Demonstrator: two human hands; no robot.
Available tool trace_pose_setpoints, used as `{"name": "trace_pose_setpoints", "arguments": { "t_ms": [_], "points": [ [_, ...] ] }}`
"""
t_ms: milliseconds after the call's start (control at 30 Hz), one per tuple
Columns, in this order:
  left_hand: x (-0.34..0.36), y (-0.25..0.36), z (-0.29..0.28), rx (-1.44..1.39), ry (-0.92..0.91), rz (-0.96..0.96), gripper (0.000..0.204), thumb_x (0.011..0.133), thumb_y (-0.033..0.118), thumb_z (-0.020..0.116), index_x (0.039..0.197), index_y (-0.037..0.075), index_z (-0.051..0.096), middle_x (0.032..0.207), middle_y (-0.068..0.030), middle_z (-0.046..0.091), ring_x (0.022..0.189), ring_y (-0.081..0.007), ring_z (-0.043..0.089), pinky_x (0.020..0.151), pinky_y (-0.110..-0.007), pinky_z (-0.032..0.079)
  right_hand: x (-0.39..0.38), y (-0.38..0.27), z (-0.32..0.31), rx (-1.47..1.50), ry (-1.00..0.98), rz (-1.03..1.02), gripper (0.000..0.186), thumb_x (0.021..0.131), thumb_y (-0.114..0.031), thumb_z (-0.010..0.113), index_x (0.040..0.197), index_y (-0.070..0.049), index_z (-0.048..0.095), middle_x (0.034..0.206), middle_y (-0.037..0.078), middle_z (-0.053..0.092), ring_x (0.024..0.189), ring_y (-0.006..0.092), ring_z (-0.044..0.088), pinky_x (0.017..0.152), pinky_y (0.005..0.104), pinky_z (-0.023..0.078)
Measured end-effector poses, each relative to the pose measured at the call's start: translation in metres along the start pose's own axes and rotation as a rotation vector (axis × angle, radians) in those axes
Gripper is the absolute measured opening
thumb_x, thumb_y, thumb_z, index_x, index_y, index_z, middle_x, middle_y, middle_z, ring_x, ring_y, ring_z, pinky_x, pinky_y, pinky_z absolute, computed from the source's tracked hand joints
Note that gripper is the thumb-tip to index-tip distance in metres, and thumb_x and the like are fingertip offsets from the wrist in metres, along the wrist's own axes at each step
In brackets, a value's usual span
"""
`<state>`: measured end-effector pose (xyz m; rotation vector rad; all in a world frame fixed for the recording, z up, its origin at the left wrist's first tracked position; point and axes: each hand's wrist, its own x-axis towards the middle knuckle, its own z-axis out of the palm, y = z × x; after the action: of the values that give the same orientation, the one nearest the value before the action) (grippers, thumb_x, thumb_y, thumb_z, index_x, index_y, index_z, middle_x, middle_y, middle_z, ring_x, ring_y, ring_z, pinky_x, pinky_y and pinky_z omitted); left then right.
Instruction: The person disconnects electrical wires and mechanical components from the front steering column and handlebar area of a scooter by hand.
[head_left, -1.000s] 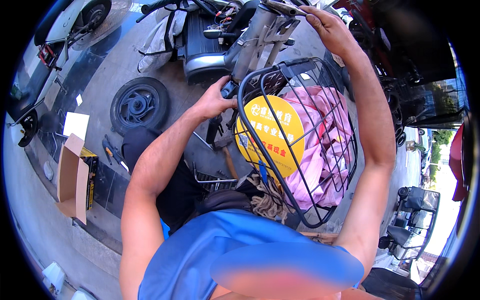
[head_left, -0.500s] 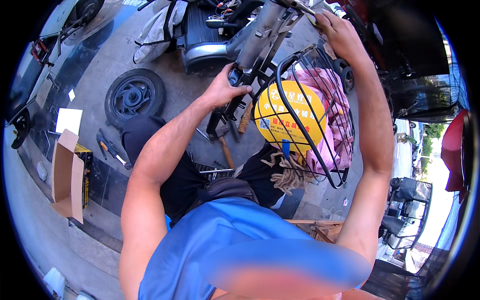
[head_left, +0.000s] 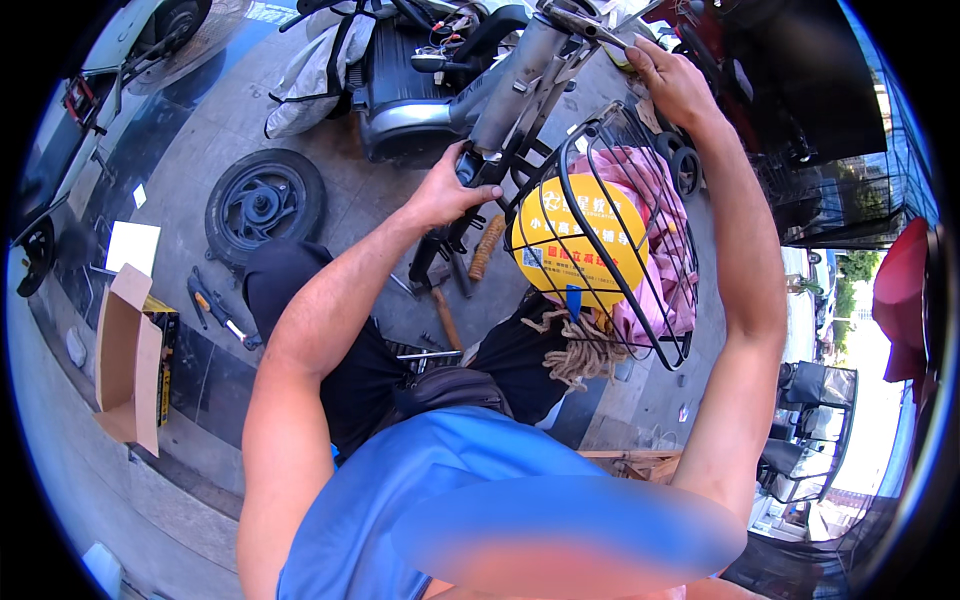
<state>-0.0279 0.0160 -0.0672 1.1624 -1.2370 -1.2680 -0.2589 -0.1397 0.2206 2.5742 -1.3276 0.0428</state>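
The left hand (head_left: 447, 190) is clamping on the grey scooter column (head_left: 515, 85); the right hand (head_left: 672, 85) is gripping the far rim of the black wire basket (head_left: 640, 290).

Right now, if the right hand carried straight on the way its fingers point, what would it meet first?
Probably the grey scooter column: the right hand rests at the black wire basket rim, fingers aimed up-left toward it. Depth is unclear.

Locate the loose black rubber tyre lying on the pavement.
In the head view, the black rubber tyre lies flat on the grey pavement at upper left, left of the person's left hand and above the open cardboard box.
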Motion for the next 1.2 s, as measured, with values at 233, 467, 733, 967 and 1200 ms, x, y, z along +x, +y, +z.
{"name": "trace_pose_setpoints", "arguments": {
  "t_ms": [233,467,733,967,1200],
  "points": [
    [-0.006,0.009,0.003,0.107,0.083,-0.011,0.104,0.073,0.038,0.094,0.152,-0.002,0.039,0.139,-0.0233,0.061,0.129,-0.0318,0.060,0.112,-0.039,0.045,-0.006,-0.016,-0.010,-0.062,-0.028,0.062,0.062,0.105,-0.066,0.032,0.121,-0.018,0.067,0.102,0.014,0.075,0.098,0.0302,0.073,0.082,0.0455,0.057],
    [-0.013,0.008,0.007,0.181,0.124,-0.005,0.103,0.075,0.041,0.092,0.151,-0.003,0.040,0.135,-0.0259,0.064,0.127,-0.0359,0.062,0.109,-0.041,0.048,-0.017,-0.067,-0.049,-0.068,-0.064,0.159,0.046,0.108,-0.047,0.041,0.114,-0.011,0.071,0.102,0.023,0.072,0.101,0.0438,0.068,0.086,0.0535,0.053],
    [-0.018,0.008,0.019,0.305,0.215,0.038,0.107,0.078,0.055,0.087,0.155,-0.001,0.038,0.135,-0.0270,0.063,0.124,-0.0368,0.064,0.106,-0.044,0.052,-0.020,-0.095,-0.058,-0.158,-0.119,0.245,0.056,0.108,-0.055,0.035,0.119,-0.014,0.071,0.102,0.018,0.075,0.101,0.0405,0.070,0.089,0.0526,0.053],
    [-0.010,0.018,0.023,0.244,0.173,0.003,0.105,0.075,0.051,0.090,0.152,0.000,0.041,0.131,-0.0248,0.066,0.123,-0.0358,0.065,0.104,-0.043,0.053,-0.031,-0.099,-0.064,-0.186,-0.127,0.279,0.049,0.107,-0.050,0.040,0.122,-0.011,0.067,0.108,0.024,0.073,0.105,0.0434,0.068,0.090,0.0541,0.052],
    [-0.010,0.011,0.012,0.142,0.121,0.041,0.109,0.073,0.042,0.093,0.153,-0.002,0.032,0.136,-0.0289,0.062,0.128,-0.0395,0.060,0.108,-0.041,0.047,-0.049,-0.054,-0.057,-0.347,0.150,0.150,0.038,0.106,-0.045,0.052,0.111,-0.009,0.066,0.098,0.023,0.073,0.098,0.0447,0.069,0.078,0.0508,0.053]
  ]
}}
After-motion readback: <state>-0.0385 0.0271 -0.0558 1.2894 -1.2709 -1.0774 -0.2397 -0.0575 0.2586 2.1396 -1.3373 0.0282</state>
